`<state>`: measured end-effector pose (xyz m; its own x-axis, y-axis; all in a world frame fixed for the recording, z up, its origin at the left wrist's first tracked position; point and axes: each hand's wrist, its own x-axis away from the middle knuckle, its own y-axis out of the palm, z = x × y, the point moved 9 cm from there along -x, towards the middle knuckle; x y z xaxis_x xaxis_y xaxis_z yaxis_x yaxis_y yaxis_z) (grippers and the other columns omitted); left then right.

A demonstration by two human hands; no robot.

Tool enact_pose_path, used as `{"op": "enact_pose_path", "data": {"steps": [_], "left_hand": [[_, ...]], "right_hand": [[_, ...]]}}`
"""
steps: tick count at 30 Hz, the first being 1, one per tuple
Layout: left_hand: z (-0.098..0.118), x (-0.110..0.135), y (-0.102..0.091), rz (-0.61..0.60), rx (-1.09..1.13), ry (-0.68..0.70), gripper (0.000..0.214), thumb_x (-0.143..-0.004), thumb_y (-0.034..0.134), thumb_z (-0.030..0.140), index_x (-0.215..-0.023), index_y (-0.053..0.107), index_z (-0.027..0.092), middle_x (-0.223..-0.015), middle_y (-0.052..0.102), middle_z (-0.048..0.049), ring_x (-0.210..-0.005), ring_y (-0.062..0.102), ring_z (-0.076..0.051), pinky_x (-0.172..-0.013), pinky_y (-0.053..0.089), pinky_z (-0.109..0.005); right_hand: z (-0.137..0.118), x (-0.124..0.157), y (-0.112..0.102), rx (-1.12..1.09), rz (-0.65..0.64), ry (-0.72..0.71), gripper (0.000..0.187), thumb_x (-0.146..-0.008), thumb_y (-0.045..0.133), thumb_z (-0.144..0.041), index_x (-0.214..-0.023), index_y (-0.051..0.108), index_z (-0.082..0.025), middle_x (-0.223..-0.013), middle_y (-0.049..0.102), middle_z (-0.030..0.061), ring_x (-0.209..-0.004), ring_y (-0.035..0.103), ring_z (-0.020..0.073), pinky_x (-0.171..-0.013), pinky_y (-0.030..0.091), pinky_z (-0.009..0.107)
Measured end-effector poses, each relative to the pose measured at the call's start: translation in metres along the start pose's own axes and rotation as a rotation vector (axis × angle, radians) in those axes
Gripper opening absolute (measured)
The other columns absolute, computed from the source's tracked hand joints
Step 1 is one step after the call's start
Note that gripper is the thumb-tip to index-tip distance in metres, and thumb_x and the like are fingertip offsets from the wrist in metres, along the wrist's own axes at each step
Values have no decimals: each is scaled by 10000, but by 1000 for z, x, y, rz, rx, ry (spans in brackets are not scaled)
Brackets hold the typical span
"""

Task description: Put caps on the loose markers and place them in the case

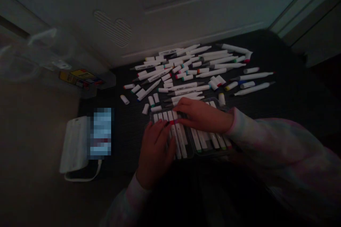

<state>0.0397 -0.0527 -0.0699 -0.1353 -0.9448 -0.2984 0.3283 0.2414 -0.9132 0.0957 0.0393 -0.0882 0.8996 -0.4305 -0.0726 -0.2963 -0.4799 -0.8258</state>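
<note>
A clear plastic marker case [189, 150] lies open before me, with white capped markers [182, 142] standing in rows in both halves. Over its left half rests my left hand [156, 147], its fingers stretched out and apart on the markers. My right hand [204, 115] reaches in from the right, its fingers closed around the capped end of a white marker [175, 115] in the left half. Part of that grip is hidden by the fingers. Just behind the case lie uncapped markers [186, 87] and loose caps [156, 98].
More markers and caps are scattered across the dark table [287, 103] up to the pale panel [186, 7]. At the left are a lit phone [100, 133], a white box-like device [75, 145] with a cable [82, 180], and a clear container [103, 78]. The scene is dim.
</note>
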Motion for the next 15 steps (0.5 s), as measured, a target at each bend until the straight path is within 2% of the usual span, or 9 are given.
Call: {"op": "enact_pose_path", "data": {"steps": [3, 6, 10, 15], "left_hand": [[-16, -10, -6, 66, -82, -88, 254, -813, 455, 163, -1042, 551, 107, -1032, 622, -119, -1052, 520, -236, -986, 348, -481], [-25, -20, -1, 62, -162, -123, 261, -811, 428, 144, -1016, 582, 97, -1003, 627, -120, -1002, 527, -242, -966, 355, -473], [-31, -27, 8, 36, -216, -129, 290, -792, 424, 128, -1020, 594, 71, -988, 623, -135, -960, 516, -254, -918, 388, -454], [-32, -26, 11, 24, -243, -136, 308, -775, 418, 109, -1022, 596, 62, -988, 618, -141, -951, 500, -263, -906, 393, -447]], "right_hand": [[0, 0, -1, -15, -4, 10, 260, -811, 537, -239, -1029, 578, -104, -980, 543, 113, -891, 541, 211, -817, 459, 363], [0, 0, -1, -19, -6, 16, 267, -808, 540, -238, -1036, 579, -105, -981, 542, 110, -887, 542, 211, -817, 461, 367], [-1, -1, -1, -11, -9, 5, 278, -805, 540, -229, -1051, 576, -104, -977, 538, 106, -886, 542, 208, -826, 458, 369], [0, 0, 0, 2, -15, 14, 280, -806, 536, -230, -1051, 579, -102, -977, 538, 106, -886, 541, 214, -823, 458, 376]]}}
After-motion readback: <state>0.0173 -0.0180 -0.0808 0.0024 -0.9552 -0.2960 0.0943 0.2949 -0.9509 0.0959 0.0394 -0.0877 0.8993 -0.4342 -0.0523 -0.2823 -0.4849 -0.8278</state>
